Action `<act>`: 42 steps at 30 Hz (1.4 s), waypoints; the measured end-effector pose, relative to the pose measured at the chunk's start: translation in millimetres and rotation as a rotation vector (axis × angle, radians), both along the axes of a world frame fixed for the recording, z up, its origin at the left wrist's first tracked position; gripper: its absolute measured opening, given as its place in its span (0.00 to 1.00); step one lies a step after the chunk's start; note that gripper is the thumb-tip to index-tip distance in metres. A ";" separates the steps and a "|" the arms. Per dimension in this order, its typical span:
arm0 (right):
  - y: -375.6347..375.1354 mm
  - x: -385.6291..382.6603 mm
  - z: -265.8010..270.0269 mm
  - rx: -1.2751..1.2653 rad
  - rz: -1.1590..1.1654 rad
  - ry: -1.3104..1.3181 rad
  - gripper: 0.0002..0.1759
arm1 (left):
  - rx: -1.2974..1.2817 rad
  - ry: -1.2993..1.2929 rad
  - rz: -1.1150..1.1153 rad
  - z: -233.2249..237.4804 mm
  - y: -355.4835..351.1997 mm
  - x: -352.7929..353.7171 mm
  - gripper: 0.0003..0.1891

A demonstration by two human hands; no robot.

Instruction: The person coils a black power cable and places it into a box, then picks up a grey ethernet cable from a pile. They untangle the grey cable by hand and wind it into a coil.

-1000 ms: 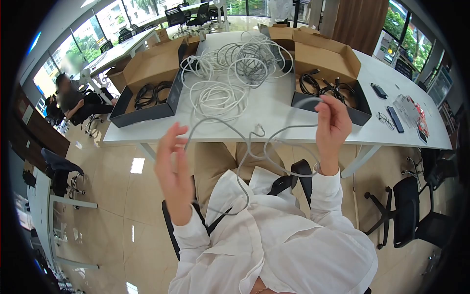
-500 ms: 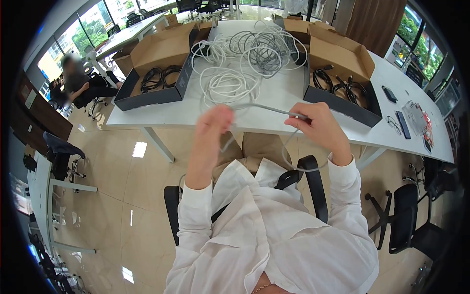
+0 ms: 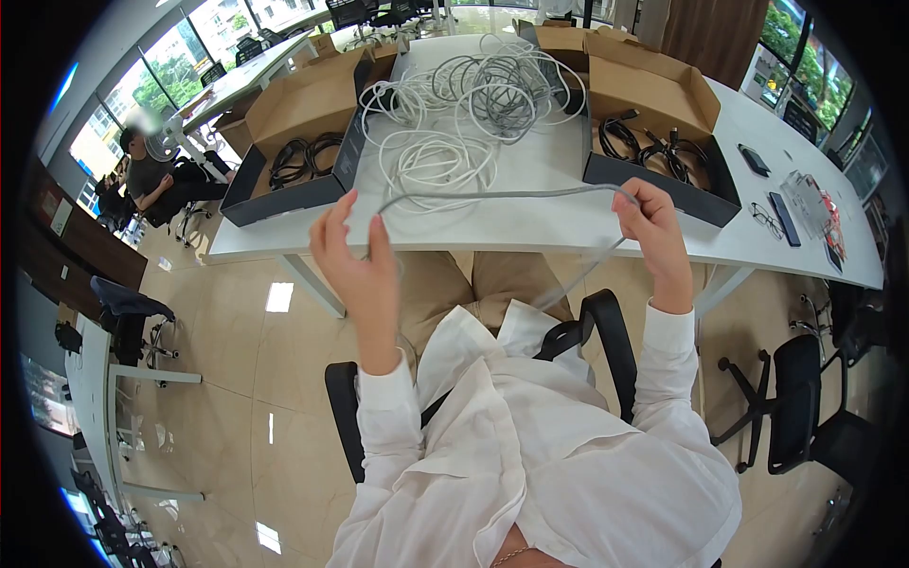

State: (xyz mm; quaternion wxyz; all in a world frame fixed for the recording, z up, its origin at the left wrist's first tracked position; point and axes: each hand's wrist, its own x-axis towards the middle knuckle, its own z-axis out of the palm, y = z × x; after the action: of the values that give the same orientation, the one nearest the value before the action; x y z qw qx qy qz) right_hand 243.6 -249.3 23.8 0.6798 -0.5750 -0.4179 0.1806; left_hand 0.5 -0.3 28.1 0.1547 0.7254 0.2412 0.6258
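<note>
Head view, single moment.

- Item in hand: a thin grey cable (image 3: 502,194). It spans the centre of the frame, held nearly level between both hands, in front of the near edge of the long white table (image 3: 530,232).
- From the right hand, the rest of the cable drops down and to the left towards the lap. Its lower run is faint and its far end cannot be traced.
- Left hand (image 3: 355,256), centre left: fingers mostly straight and pointing up, with the cable caught lightly at the fingertips. The exact pinch is partly hidden.
- Right hand (image 3: 653,232), centre right: fingers curled narrow around the cable, thumb closed over it.

Handling judgement:
- The cable looks light and limp, since it sags only slightly over the span and hangs freely below.
- The sheath is probably smooth, so it is likely to slide through a loose pinch.
- It is not fragile, but it is likely to kink or snag.
- The best hold is a fingertip pinch on the sheath itself, close to the stretched section, not on the hanging loop.

Surroundings:
- A tangled heap of white and grey cables (image 3: 464,114) lies on the table at upper centre.
- An open brown cardboard box with coiled black cords (image 3: 303,123) sits to the left of the heap.
- A second open cardboard box with black cords (image 3: 653,114) sits to the right of it.
- Another person sits at upper left (image 3: 147,175), well apart.
</note>
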 end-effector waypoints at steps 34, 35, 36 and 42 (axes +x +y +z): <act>52.3 -82.2 7.3 -0.191 0.338 0.100 0.13 | -1.015 0.287 -1.234 -9.3 -35.3 -5.6 0.19; 52.0 -79.4 4.4 -0.218 0.358 0.095 0.14 | -0.942 0.318 -1.136 -8.1 -36.3 -5.7 0.17; 52.2 -78.1 3.0 -0.245 0.377 0.091 0.14 | -0.868 0.347 -1.037 -7.5 -38.4 -4.7 0.14; 53.6 -75.7 1.4 -0.167 0.218 0.093 0.13 | 0.207 0.229 -0.222 -17.5 -46.7 19.5 0.14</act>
State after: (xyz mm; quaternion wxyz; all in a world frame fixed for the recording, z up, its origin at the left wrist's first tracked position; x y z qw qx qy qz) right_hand 167.9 -195.8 25.3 0.6247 -0.5716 -0.4296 0.3139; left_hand 20.0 -47.0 10.6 0.1187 0.8262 0.1101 0.5396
